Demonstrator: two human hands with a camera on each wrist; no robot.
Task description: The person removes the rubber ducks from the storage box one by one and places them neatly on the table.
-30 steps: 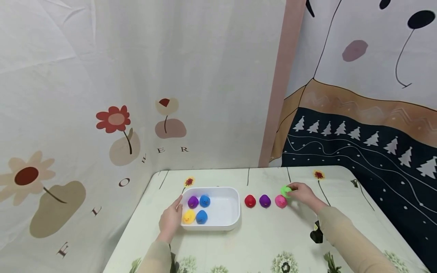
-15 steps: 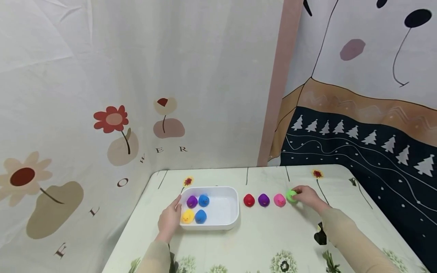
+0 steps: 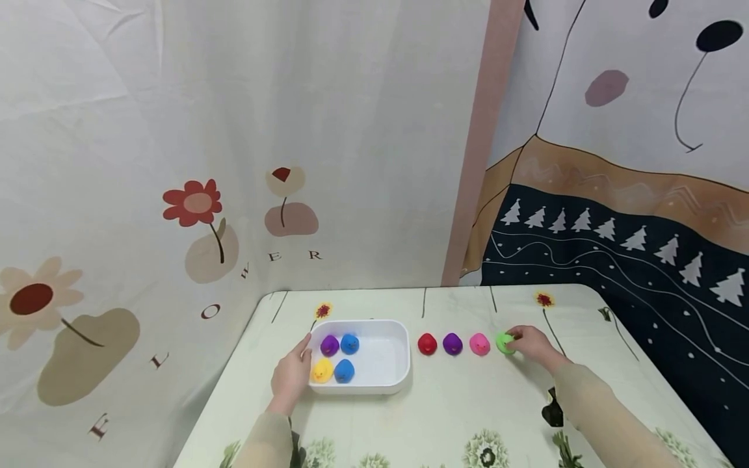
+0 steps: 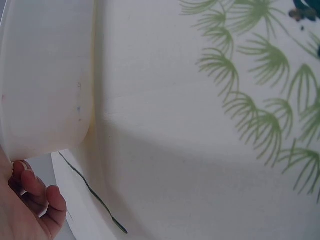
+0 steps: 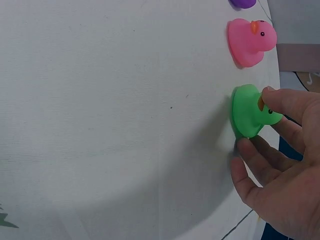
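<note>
I see the right hand (image 3: 529,343) pinching the green duck (image 5: 246,112) by its head at the desk (image 3: 445,403); an uneven release could topple it toward the pink duck (image 3: 480,344), just left. The left hand (image 3: 290,378) holds the tray (image 3: 380,357); jerking could tip the yellow duck (image 3: 322,371) inside.

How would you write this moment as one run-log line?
left hand: holds white tray | right hand: holds green duck beside pink duck | in white tray: yellow duck, purple duck, two blue ducks

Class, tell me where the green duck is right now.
In the head view, the green duck is in the right half, just right of the pink duck, held by the right hand.
</note>
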